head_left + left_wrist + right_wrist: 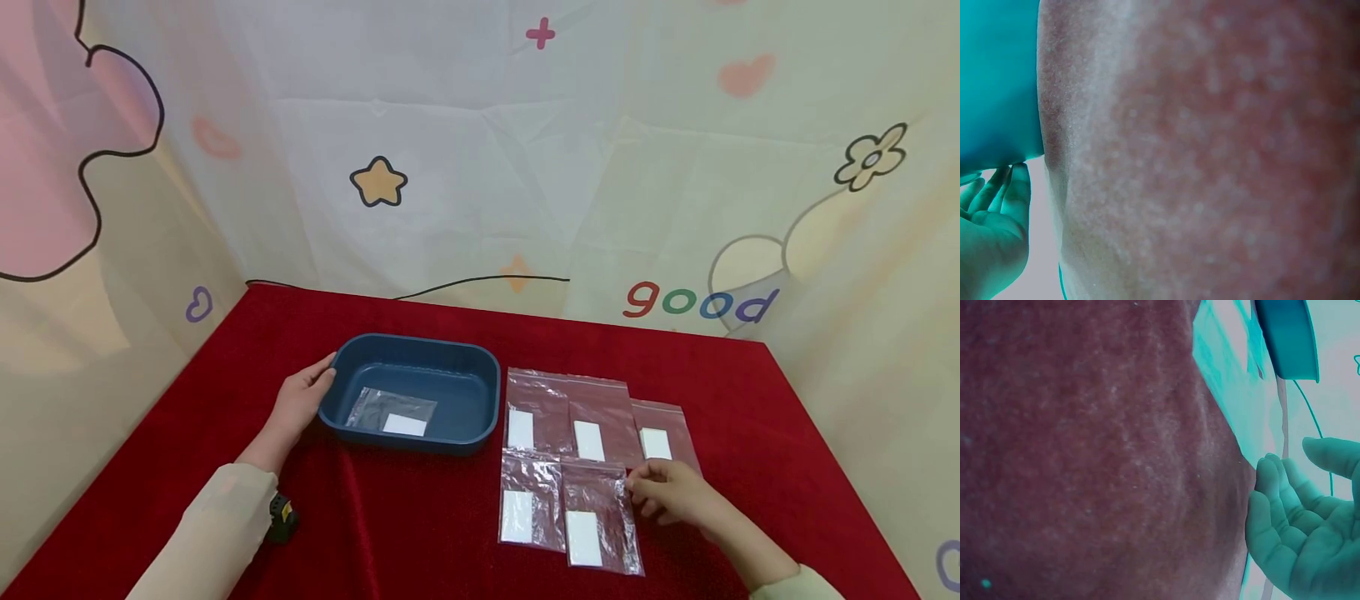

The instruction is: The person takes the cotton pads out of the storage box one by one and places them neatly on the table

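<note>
My left hand [303, 396] is at the left side of a dark blue plastic tub [491, 400], its fairly straight fingertips against the outer wall. Inside the tub lies a clear zip bag [367, 408] with a white card-like piece [405, 425]. My right hand [667, 492] hovers by the upper right edge of the front zip bag [618, 533], fingertips right at that edge. In the right wrist view the right hand [1304, 531] has loosely bent fingers and the thumb stands apart from them. That front bag holds a white rectangular piece [583, 537].
More zip bags with white pieces lie right of the tub: a front-left bag [513, 475], two back bags [540, 392] [600, 400] and a right bag [671, 417]. A red cloth [405, 517] covers the table. A printed curtain [465, 167] hangs behind.
</note>
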A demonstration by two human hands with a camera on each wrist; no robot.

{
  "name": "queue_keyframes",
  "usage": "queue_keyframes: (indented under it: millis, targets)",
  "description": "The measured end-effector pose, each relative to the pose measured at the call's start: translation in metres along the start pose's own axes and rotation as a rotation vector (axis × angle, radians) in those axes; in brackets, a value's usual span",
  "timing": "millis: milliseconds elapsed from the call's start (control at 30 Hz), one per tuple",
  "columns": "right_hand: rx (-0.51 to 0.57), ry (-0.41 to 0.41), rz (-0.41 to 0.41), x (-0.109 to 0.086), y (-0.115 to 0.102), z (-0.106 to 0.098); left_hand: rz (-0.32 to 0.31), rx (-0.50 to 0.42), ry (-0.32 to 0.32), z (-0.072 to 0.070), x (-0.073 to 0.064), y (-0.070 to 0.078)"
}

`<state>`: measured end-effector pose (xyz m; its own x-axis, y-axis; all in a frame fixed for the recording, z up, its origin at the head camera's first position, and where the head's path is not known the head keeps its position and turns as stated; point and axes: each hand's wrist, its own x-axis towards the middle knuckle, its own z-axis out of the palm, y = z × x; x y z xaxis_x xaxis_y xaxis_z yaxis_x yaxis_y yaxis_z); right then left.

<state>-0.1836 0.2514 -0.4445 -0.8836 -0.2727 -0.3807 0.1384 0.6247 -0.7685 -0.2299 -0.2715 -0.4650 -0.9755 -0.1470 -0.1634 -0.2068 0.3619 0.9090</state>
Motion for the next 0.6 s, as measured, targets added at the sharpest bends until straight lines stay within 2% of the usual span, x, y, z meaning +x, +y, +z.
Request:
queue_keyframes:
  millis: [300,600]
  targets:
    - [0.009,-0.026,-0.068,0.005,-0.01,-0.004,0.006,0.001,-0.007,0.0,-0.001,0.001]
    - [0.027,-0.048,-0.175,0.018,-0.035,-0.006,0.014,0.01,-0.007,0.0,0.0,0.0]
